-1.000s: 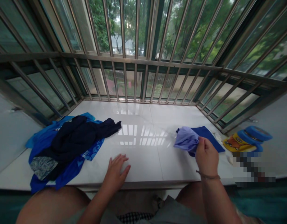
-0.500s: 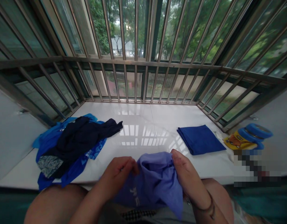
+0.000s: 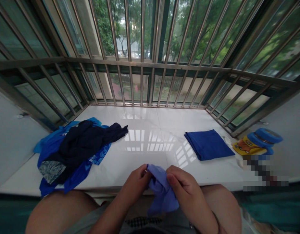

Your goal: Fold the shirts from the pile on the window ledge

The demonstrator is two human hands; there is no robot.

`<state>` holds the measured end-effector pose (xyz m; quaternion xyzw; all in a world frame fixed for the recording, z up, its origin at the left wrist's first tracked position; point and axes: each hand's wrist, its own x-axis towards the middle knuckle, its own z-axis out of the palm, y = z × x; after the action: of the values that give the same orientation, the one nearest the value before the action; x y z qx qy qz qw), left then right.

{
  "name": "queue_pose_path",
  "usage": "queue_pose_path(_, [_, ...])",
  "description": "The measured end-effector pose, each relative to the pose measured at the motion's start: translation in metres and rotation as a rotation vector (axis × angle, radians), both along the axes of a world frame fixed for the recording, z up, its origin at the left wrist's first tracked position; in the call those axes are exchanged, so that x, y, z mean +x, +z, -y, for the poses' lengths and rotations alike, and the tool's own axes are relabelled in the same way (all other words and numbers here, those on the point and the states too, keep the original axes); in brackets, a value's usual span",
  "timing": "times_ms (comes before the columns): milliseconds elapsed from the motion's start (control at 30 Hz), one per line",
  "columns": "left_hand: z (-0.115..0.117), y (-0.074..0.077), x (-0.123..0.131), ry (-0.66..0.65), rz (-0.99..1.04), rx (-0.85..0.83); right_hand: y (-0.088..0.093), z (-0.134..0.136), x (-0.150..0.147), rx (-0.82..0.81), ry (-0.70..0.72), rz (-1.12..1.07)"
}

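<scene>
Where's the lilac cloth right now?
In the head view, the lilac cloth is held at bottom centre between the left hand and the right hand, just over the near edge of the white stone sill.

Folded blue cloth (image 3: pixel 209 145) on white sill (image 3: pixel 145 118) (window bars (image 3: pixel 142 39) beyond)
</scene>
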<state>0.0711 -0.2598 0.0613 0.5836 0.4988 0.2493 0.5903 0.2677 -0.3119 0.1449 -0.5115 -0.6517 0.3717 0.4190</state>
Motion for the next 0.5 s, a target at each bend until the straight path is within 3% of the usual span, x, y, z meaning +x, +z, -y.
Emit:
queue_pose_path(100, [-0.004, 0.002, -0.011, -0.154, -0.027, -0.004, 0.004, 0.006, 0.004, 0.092, 0.042, 0.163])
queue_pose_path(200, [-0.010, 0.015, -0.024, -0.205, -0.165, 0.068, 0.006, 0.006, 0.011, 0.216, -0.128, 0.357])
queue_pose_path(300, [-0.017, 0.028, -0.036, -0.051, -0.454, 0.235, 0.009, 0.004, 0.018, 0.388, -0.336, 0.496])
queue_pose_path(400, [-0.025, 0.036, -0.050, 0.104, -0.805, 0.384, 0.015, 0.004, 0.023, 0.485, -0.385, 0.532])
queue_pose_path(500, [-0.033, 0.040, -0.071, 0.192, -0.958, 0.415, 0.022, 0.005, 0.028, 0.511, -0.449, 0.498])
